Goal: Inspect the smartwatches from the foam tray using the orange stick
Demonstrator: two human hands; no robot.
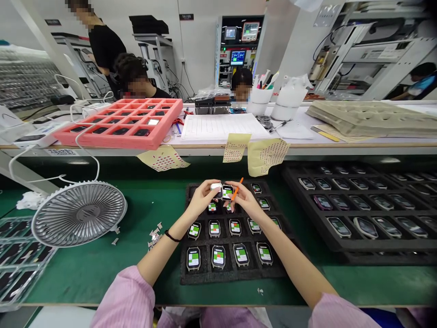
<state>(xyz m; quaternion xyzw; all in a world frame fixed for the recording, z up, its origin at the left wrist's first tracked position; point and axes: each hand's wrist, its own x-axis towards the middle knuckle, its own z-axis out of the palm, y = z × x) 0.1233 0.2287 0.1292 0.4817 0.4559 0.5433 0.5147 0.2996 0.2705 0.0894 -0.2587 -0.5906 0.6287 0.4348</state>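
Over the far rows of a black foam tray [223, 276], my two hands are close together. My left hand [202, 197] has its fingers closed on a shiny silver-white watch-like piece [215, 187], partly hidden by the thumb. Right beside that piece is a smartwatch [227, 192] with a lit green-and-white screen, at the fingertips of my right hand [246, 200]. The same hand grips a thin orange stick [237, 188], tilted up to the right. Lit smartwatches [218, 257] lie in the tray's compartments below my hands.
To the right sits a larger black tray [341, 248] of watches. A round grey fan [80, 214] and small loose pieces [155, 234] lie left. Above the bench, a shelf holds a pink foam tray [160, 132] and papers [221, 126]. Co-workers sit and stand beyond.
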